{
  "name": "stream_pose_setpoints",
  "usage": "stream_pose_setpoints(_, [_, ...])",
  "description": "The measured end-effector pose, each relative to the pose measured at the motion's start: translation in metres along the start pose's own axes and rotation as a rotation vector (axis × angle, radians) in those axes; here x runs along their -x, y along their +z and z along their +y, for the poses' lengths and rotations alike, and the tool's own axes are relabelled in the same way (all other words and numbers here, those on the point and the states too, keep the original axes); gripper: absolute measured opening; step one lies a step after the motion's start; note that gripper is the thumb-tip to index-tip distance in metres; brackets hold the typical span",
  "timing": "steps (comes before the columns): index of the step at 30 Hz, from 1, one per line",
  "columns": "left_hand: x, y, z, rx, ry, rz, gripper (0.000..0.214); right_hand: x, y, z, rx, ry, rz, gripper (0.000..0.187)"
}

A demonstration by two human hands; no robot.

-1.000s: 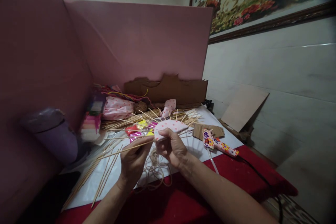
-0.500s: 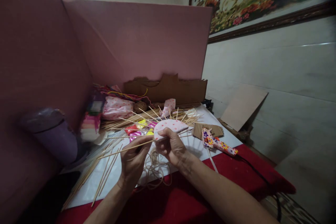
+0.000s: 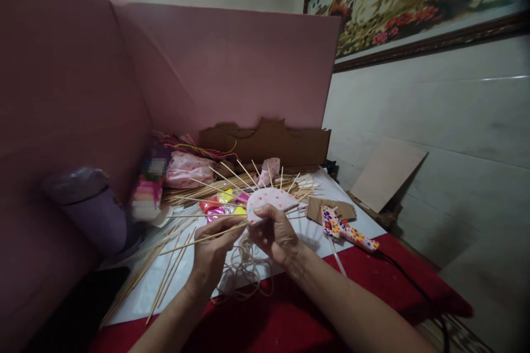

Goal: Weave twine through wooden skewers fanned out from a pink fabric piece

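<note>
Two bare arms reach in from the near side. The left arm [image 3: 169, 314] leans far and to the right; the right arm [image 3: 351, 298] leans far and to the left. The left hand [image 3: 211, 248] bends at the wrist, and its fingers and thumb are pinched together, pointing right. The right hand [image 3: 275, 237] is curled in a grip. Its thumb [image 3: 265, 211] lies on top and points left. The two hands are close together.

Held up at a tilt: a pale pink disc [image 3: 269, 197] with red dots, rounded along the far side. Fanned out around the disc's far rim: thin wooden sticks [image 3: 282, 177]. At the disc's near left edge: a single stick [image 3: 182, 246], slanting down and away.
</note>
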State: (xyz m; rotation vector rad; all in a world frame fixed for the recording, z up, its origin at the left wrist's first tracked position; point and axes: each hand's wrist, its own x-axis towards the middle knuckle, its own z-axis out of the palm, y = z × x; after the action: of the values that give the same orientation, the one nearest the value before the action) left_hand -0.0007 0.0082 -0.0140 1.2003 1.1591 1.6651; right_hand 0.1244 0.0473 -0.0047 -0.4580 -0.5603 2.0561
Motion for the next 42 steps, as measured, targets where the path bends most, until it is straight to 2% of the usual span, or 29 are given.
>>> stream_pose_setpoints(4, [0.0002, 0.0007, 0.0004, 0.046, -0.070, 0.002, 0.017, -0.0006, -0.0015, 0.0005, -0.004, -0.002, -0.034, 0.011])
stream_pose_setpoints(10, [0.0037, 0.0046, 0.0064, 0.045, 0.003, -0.026, 0.013, -0.0017, -0.0022, 0.0037, -0.037, -0.045, -0.006, 0.013])
stream_pose_setpoints(16, [0.0051, 0.0041, 0.0062, 0.018, 0.023, -0.018, 0.015, -0.0044, -0.0039, 0.0063, -0.031, -0.042, 0.051, 0.021])
stream_pose_setpoints(21, [0.0060, 0.0042, 0.0064, 0.015, 0.035, -0.024, 0.012, -0.0041, -0.0029, 0.0056, 0.003, -0.022, 0.040, 0.027])
stream_pose_setpoints(32, [0.0003, 0.0002, 0.0010, 0.117, -0.011, -0.046, 0.011, 0.0014, -0.0025, 0.0038, 0.049, 0.056, -0.127, 0.024])
stream_pose_setpoints(42, [-0.0007, 0.0017, 0.0036, 0.119, -0.033, -0.062, 0.012, -0.0037, -0.0033, 0.0020, 0.156, 0.029, -0.088, 0.015])
